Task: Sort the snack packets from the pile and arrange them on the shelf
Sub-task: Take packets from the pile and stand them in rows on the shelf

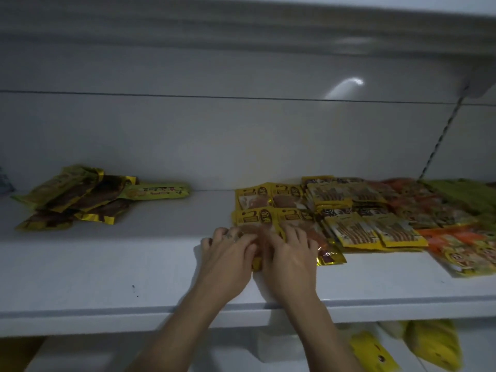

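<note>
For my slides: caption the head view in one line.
Left hand and right hand press a yellow packet beside sorted rows on the shelf; unsorted pile at left.

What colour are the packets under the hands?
Yellow with dark logos, in the head view: the packets under the left hand and right hand.

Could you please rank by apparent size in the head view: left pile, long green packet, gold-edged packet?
1. left pile
2. long green packet
3. gold-edged packet, partly covered beside the right hand, so unsure
</note>
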Demonstrator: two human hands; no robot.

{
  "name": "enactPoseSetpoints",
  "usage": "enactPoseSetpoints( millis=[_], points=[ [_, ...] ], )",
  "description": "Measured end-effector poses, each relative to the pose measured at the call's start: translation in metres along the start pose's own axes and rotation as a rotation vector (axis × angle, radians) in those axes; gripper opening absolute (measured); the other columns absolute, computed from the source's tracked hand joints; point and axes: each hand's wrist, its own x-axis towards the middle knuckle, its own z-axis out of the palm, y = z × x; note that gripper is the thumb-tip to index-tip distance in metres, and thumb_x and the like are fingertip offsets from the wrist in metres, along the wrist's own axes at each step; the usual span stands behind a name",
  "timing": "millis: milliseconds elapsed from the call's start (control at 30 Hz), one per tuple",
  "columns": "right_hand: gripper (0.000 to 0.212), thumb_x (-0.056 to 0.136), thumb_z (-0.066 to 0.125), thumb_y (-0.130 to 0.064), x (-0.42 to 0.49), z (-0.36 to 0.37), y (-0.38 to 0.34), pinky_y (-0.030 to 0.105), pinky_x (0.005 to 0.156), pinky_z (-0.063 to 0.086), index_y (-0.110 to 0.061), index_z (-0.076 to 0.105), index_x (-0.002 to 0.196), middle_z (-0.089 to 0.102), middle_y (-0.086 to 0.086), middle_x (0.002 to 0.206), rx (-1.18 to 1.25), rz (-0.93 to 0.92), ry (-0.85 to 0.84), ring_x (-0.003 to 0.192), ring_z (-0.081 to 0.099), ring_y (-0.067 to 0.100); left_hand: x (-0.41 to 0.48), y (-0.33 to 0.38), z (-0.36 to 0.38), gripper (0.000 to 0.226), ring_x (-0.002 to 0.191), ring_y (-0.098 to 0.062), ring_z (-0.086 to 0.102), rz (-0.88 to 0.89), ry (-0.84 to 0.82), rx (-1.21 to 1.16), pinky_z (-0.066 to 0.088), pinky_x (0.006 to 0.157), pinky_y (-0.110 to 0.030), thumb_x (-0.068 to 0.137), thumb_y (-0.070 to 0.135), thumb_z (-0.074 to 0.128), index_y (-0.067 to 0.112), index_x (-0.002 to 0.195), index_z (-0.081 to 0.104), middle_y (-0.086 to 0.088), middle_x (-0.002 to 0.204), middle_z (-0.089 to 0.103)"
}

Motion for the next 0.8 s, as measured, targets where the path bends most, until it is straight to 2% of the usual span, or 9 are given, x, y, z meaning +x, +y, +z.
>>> enactPoseSetpoints(
  millis=[100, 167, 267, 433, 567, 667, 800],
  points=[
    [0.04, 0.075, 0.038, -0.029, 0.001, 0.003, 0.003, 0.037, 0.079, 0.036, -0.028, 0.076, 0.088, 0.072, 0.0, 0.092, -0.023, -0.047, -0.057, 0.089, 0.063, 0.026, -0.001, -0.002, 0.002, 0.035, 0.122, -0.011, 0.038, 0.001, -0.02, -0.026, 0.027, 0.092, -0.034, 0.104, 0.044, 0.031, 0.044, 0.134, 0.049, 0.021, 0.14, 0.047],
    [0.034, 0.076, 0.043, -0.028, 0.0, 0.005, 0.004, 0.038, 0.081, 0.032, -0.027, 0.076, 0.085, 0.072, -0.002, 0.087, -0.035, -0.052, -0.089, 0.084, 0.063, 0.025, -0.001, -0.002, 0.003, 0.034, 0.122, -0.01, 0.04, -0.009, -0.037, -0.038, 0.027, 0.093, -0.034, 0.104, 0.044, 0.032, 0.045, 0.134, 0.048, 0.022, 0.14, 0.048],
    [0.028, 0.076, 0.05, -0.027, 0.0, 0.009, 0.006, 0.039, 0.084, 0.034, -0.026, 0.076, 0.088, 0.071, -0.001, 0.084, -0.037, -0.055, -0.089, 0.081, 0.061, 0.026, 0.0, -0.003, 0.003, 0.036, 0.123, -0.009, 0.039, -0.013, -0.052, -0.051, 0.027, 0.096, -0.035, 0.104, 0.044, 0.031, 0.044, 0.136, 0.047, 0.023, 0.141, 0.048],
    [0.039, 0.082, 0.039, -0.034, 0.0, 0.008, 0.004, 0.04, 0.084, 0.041, -0.023, 0.076, 0.088, 0.072, 0.004, 0.087, -0.005, -0.036, -0.102, 0.083, 0.062, 0.029, 0.002, -0.005, 0.006, 0.036, 0.124, -0.01, 0.037, -0.002, -0.053, -0.058, 0.025, 0.095, -0.035, 0.104, 0.045, 0.031, 0.045, 0.137, 0.045, 0.025, 0.143, 0.045],
    [0.04, 0.081, 0.04, -0.038, 0.0, 0.003, 0.002, 0.041, 0.083, 0.043, -0.022, 0.076, 0.087, 0.071, 0.005, 0.087, 0.013, -0.019, -0.102, 0.084, 0.062, 0.03, 0.002, -0.006, 0.006, 0.039, 0.129, -0.009, 0.034, 0.005, -0.037, -0.064, 0.024, 0.098, -0.033, 0.103, 0.046, 0.034, 0.043, 0.141, 0.043, 0.023, 0.147, 0.041],
    [0.04, 0.08, 0.042, -0.042, 0.001, 0.001, 0.001, 0.043, 0.086, 0.044, -0.024, 0.075, 0.094, 0.071, 0.006, 0.092, 0.015, -0.037, -0.098, 0.091, 0.062, 0.031, -0.001, -0.011, 0.0, 0.04, 0.133, -0.008, 0.031, 0.017, 0.021, -0.089, 0.022, 0.1, -0.032, 0.101, 0.047, 0.039, 0.041, 0.141, 0.044, 0.02, 0.149, 0.04],
    [0.036, 0.085, 0.062, -0.044, 0.011, -0.005, -0.013, 0.047, 0.097, 0.038, -0.027, 0.07, 0.115, 0.069, 0.005, 0.113, 0.058, -0.061, -0.133, 0.11, 0.057, 0.032, -0.01, -0.041, -0.015, 0.045, 0.139, -0.008, 0.026, -0.044, 0.034, -0.053, 0.016, 0.106, -0.032, 0.1, 0.05, 0.04, 0.04, 0.144, 0.041, 0.016, 0.154, 0.036]
  ],
)
